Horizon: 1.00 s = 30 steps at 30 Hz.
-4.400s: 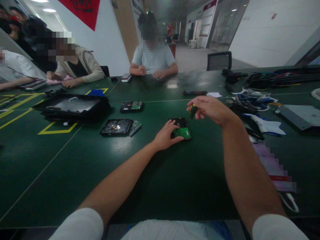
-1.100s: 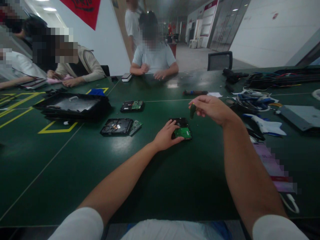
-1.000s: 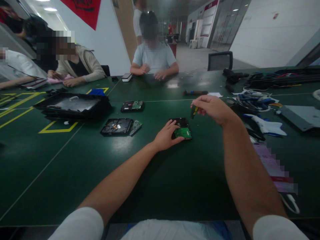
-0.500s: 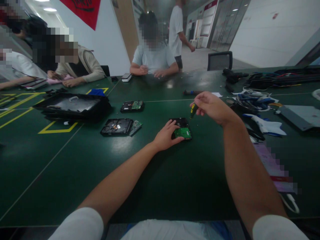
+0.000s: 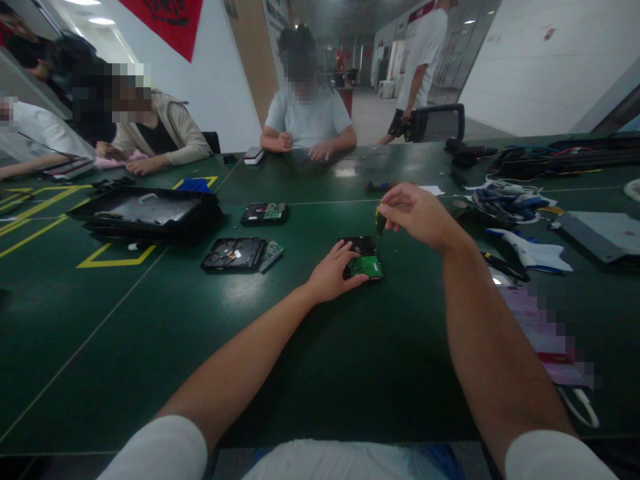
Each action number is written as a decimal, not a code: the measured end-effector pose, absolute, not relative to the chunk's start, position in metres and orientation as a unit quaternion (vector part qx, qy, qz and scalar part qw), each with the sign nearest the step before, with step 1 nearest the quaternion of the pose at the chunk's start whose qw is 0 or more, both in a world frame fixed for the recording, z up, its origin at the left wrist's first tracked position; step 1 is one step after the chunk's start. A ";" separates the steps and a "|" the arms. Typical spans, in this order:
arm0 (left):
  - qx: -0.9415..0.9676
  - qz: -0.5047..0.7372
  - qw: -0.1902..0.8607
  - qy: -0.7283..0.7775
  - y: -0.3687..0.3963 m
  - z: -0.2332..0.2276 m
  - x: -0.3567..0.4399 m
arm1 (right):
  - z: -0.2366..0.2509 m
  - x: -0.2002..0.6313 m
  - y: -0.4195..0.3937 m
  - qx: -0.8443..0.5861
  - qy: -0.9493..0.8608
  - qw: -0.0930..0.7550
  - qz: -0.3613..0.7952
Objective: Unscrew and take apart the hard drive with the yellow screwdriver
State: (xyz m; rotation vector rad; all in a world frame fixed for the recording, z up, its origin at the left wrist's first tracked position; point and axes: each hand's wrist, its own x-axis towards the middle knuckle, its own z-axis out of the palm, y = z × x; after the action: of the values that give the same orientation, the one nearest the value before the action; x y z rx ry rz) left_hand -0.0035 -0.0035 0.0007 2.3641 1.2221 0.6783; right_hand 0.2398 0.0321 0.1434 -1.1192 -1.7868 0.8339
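A black hard drive [image 5: 361, 245] with a green circuit board [image 5: 366, 267] facing up lies on the dark green table [image 5: 320, 347]. My left hand [image 5: 333, 272] rests on its near left side, fingers touching the board. My right hand [image 5: 417, 215] holds a small screwdriver [image 5: 381, 222] with a yellow and black handle upright over the drive's far right corner; its tip is too thin to see.
Two more opened drives [image 5: 234, 254] [image 5: 265, 213] and a black tray [image 5: 145, 215] lie to the left. Cables and tools [image 5: 505, 200] crowd the right side. Seated people work at the far edge, and a person stands by a chair [image 5: 439, 121].
My right hand has turned the screwdriver and shifted slightly left and up. My left hand stays on the drive. A person in the background has walked from left to right.
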 end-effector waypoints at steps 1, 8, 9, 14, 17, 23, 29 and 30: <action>0.845 0.242 0.196 0.435 -0.004 0.001 -0.003 | 0.144 0.240 0.032 -0.447 -0.717 0.422 0.329; 0.846 0.241 0.195 0.434 -0.005 0.006 -0.003 | 0.145 0.242 0.032 -0.452 -0.733 0.433 0.266; 0.846 0.240 0.195 0.434 -0.005 0.006 -0.003 | 0.145 0.242 0.033 -0.455 -0.736 0.434 0.251; 0.845 0.242 0.192 0.436 -0.004 0.004 -0.003 | 0.139 0.245 0.039 -0.458 -0.730 0.463 0.209; 0.845 0.240 0.195 0.436 -0.004 0.003 -0.003 | 0.135 0.245 0.041 -0.455 -0.726 0.472 0.208; 0.845 0.242 0.198 0.434 -0.004 0.004 -0.002 | 0.137 0.245 0.039 -0.465 -0.747 0.452 0.146; 0.844 0.242 0.199 0.436 -0.003 0.002 -0.003 | 0.138 0.248 0.040 -0.456 -0.787 0.406 0.086; 0.844 0.242 0.197 0.436 -0.003 0.002 -0.003 | 0.138 0.248 0.041 -0.452 -0.795 0.398 0.078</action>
State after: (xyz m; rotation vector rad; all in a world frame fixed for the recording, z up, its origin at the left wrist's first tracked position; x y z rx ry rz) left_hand -0.0029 -0.0032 0.0021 2.3630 1.2198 0.6770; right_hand 0.2485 0.0406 0.1383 -1.1439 -2.0127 0.1970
